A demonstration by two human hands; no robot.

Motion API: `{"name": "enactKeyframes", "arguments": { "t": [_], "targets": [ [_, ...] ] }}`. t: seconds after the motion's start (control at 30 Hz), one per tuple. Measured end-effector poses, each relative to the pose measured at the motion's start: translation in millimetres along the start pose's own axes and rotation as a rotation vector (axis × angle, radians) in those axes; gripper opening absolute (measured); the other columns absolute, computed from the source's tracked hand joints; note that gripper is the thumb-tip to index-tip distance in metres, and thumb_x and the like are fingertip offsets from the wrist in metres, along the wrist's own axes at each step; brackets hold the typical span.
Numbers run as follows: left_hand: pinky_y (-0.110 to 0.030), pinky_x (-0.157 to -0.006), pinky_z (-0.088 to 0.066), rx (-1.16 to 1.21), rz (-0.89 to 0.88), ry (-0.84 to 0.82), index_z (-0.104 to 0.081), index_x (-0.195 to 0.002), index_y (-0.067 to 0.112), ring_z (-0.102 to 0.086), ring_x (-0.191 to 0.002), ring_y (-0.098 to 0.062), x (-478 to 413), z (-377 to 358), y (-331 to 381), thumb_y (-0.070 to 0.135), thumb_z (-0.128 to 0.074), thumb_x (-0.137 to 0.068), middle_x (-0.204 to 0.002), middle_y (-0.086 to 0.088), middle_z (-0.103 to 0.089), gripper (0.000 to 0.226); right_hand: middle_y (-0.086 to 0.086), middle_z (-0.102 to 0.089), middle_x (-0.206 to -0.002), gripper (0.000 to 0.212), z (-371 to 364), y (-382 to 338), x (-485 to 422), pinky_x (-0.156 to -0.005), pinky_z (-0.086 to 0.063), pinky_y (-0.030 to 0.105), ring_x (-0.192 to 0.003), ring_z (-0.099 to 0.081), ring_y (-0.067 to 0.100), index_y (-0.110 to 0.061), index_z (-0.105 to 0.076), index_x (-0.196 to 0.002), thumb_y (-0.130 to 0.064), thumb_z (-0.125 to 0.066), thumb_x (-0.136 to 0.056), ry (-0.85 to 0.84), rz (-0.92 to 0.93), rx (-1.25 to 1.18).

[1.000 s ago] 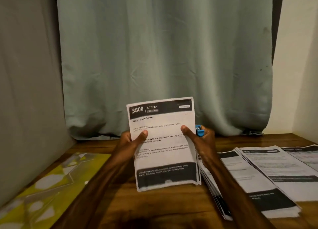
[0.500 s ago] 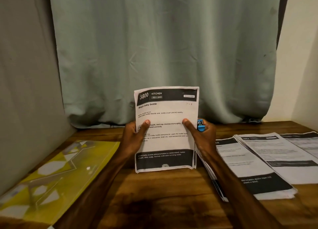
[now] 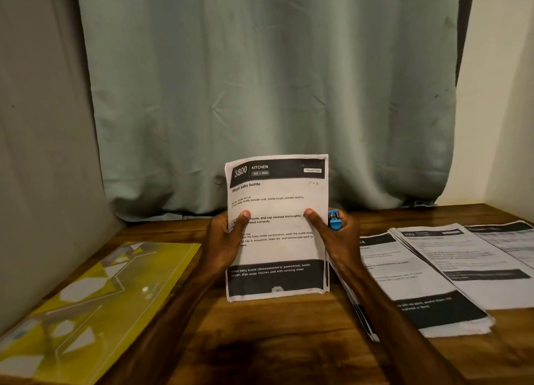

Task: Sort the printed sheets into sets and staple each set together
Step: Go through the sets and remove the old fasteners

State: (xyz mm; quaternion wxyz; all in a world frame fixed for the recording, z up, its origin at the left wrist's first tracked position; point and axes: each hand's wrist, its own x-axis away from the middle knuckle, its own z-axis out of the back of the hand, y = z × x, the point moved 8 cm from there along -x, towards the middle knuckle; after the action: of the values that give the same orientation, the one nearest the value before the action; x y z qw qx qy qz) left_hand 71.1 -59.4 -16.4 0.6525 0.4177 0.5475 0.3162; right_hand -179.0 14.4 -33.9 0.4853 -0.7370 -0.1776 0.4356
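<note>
From the head camera, a set of printed sheets (image 3: 277, 228) stands upright in the middle of the view, held over the wooden table (image 3: 274, 341) with its printed face toward the camera. The top sheet is headed "3800 KITCHEN" and titled "Wash baby bottle", with a black band across its foot. The lower edge sits down at the tabletop, though I cannot tell whether it touches the wood.

The left hand (image 3: 225, 240) grips the set's left edge, thumb pressed on the front and fingers curled behind. The right hand (image 3: 338, 240) grips the right edge the same way, thumb on the front. It also holds a blue stapler (image 3: 334, 219), which pokes up just beside the paper's right edge, between the fingers and the sheets.

To the right, more loose printed sheets (image 3: 433, 283) lie flat on the table in overlapping, fanned piles, near the right forearm. On the left side of the table lies a yellow folder (image 3: 95, 298) with pale angular shapes on it, well apart from the held set. A grey-green curtain (image 3: 260, 81) hangs behind the table down to its far edge.
</note>
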Motion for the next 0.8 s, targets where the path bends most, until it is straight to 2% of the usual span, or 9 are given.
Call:
{"name": "enactKeyframes", "arguments": {
  "t": [0.13, 0.3, 0.37, 0.47, 0.57, 0.63, 0.7, 0.73, 0.8],
  "targets": [
    [-0.032, -0.071, -0.064, -0.001, -0.025, -0.009, -0.067, -0.103, 0.023, -0.078, -0.086, -0.018, -5, 1, 14, 0.026, -0.060, -0.102, -0.092, 0.007, -0.080, 0.008, -0.002, -0.078, -0.082, 0.025, 0, -13, -11, -0.067, -0.064, 0.036, -0.077, -0.076, 0.025, -0.010, -0.067, -0.088, -0.028, -0.083, -0.080, -0.001, 0.028, 0.014],
    [-0.022, -0.066, -0.060, -0.052, 0.037, -0.103, -0.072, -0.097, 0.020, -0.077, -0.085, -0.017, -2, 7, 20, 0.017, -0.062, -0.101, -0.084, 0.010, -0.079, 0.011, 0.006, -0.079, -0.092, 0.017, -2, -38, -36, -0.080, -0.064, 0.043, -0.086, -0.077, 0.027, -0.006, -0.073, -0.097, -0.017, -0.081, -0.086, -0.061, 0.024, -0.002],
    [-0.027, -0.067, -0.061, 0.016, 0.140, -0.131, -0.072, -0.103, 0.015, -0.078, -0.084, -0.020, 9, 11, 7, 0.017, -0.062, -0.100, -0.091, 0.001, -0.080, 0.011, 0.010, -0.079, -0.092, 0.022, -4, -36, -43, -0.083, -0.062, 0.050, -0.089, -0.075, 0.036, -0.003, -0.073, -0.095, -0.018, -0.084, -0.083, -0.106, -0.002, 0.048],
    [-0.046, -0.084, -0.061, 0.046, 0.282, -0.192, -0.071, -0.113, 0.012, -0.077, -0.094, -0.029, 25, 16, -13, 0.020, -0.065, -0.098, -0.104, -0.008, -0.079, 0.018, 0.022, -0.075, -0.092, 0.038, -11, -28, -45, -0.082, -0.060, 0.057, -0.083, -0.073, 0.042, 0.007, -0.068, -0.097, -0.021, -0.087, -0.081, -0.172, -0.039, 0.141],
    [-0.052, -0.091, -0.058, 0.069, 0.351, -0.200, -0.071, -0.118, 0.009, -0.076, -0.100, -0.031, 25, 30, -23, 0.017, -0.071, -0.092, -0.109, -0.010, -0.078, 0.027, 0.017, -0.076, -0.085, 0.035, -19, -28, -45, -0.069, -0.062, 0.043, -0.070, -0.069, 0.025, 0.011, -0.067, -0.096, -0.015, -0.086, -0.081, -0.246, -0.092, 0.177],
    [-0.042, -0.079, -0.062, 0.105, 0.351, -0.159, -0.069, -0.119, 0.006, -0.077, -0.096, -0.028, 18, 42, -21, 0.012, -0.074, -0.090, -0.108, -0.012, -0.078, 0.030, 0.012, -0.074, -0.078, 0.034, -24, -25, -48, -0.053, -0.055, 0.026, -0.062, -0.067, 0.018, 0.011, -0.067, -0.095, -0.014, -0.087, -0.080, -0.302, -0.142, 0.195],
    [-0.027, -0.062, -0.059, 0.055, 0.282, -0.068, -0.069, -0.119, 0.004, -0.078, -0.087, -0.024, 4, 59, -16, 0.006, -0.078, -0.086, -0.105, -0.014, -0.078, 0.034, 0.006, -0.074, -0.073, 0.030, -30, -18, -47, -0.050, -0.051, 0.023, -0.059, -0.066, 0.016, 0.004, -0.069, -0.093, -0.016, -0.087, -0.080, -0.360, -0.202, 0.225],
    [-0.025, -0.059, -0.059, -0.005, 0.235, -0.024, -0.068, -0.118, 0.002, -0.078, -0.085, -0.024, -6, 67, -16, 0.004, -0.080, -0.084, -0.104, -0.017, -0.078, 0.037, 0.002, -0.073, -0.069, 0.026, -33, -13, -47, -0.051, -0.052, 0.022, -0.058, -0.066, 0.016, 0.001, -0.069, -0.089, -0.016, -0.087, -0.080, -0.394, -0.223, 0.238],
    [-0.029, -0.070, -0.061, -0.162, 0.151, 0.025, -0.064, -0.117, 0.003, -0.075, -0.092, -0.028, -24, 72, -19, 0.004, -0.086, -0.079, -0.109, -0.018, -0.075, 0.044, -0.001, -0.067, -0.060, 0.025, -39, 0, -39, -0.050, -0.049, 0.020, -0.055, -0.062, 0.012, -0.005, -0.065, -0.077, -0.016, -0.087, -0.080, -0.445, -0.249, 0.287]
  ]
}}
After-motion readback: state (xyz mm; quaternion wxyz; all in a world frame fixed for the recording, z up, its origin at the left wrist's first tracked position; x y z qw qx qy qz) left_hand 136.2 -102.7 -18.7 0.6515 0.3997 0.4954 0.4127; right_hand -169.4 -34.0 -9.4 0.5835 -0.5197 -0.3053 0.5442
